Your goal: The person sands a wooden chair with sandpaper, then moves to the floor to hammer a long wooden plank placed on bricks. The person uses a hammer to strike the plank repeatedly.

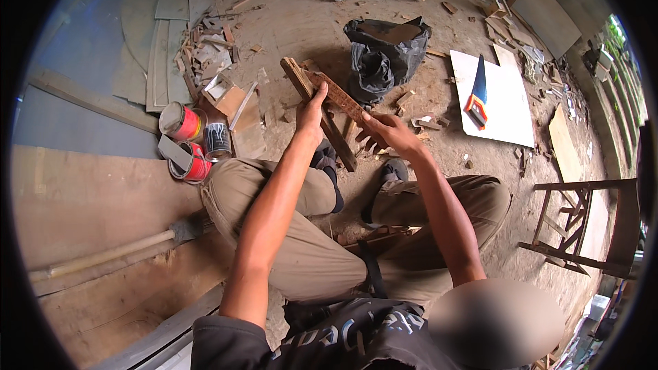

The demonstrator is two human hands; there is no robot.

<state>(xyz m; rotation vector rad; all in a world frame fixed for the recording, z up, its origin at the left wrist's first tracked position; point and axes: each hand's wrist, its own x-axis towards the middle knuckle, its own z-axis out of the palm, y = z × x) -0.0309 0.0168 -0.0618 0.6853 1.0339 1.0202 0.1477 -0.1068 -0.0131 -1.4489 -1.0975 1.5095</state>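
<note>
Two pieces of wood are up in front of my knees. The longer strip (338,142) slants from upper left down to lower right, and its splintered end points away from me. A shorter reddish-brown piece (340,98) crosses near its top at an angle. My left hand (310,115) is closed around the wood where the pieces meet, its thumb on the shorter one. With thumb and fingers, my right hand (391,133) grips the near right end of that shorter piece. Whether the two pieces are joined cannot be made out.
A black plastic bag (392,55) stands just beyond the wood. To the right, a handsaw (478,92) lies on a white board (508,115). Paint cans (182,120) stand at left. A wooden frame (582,227) is at far right. Wood scraps litter the floor.
</note>
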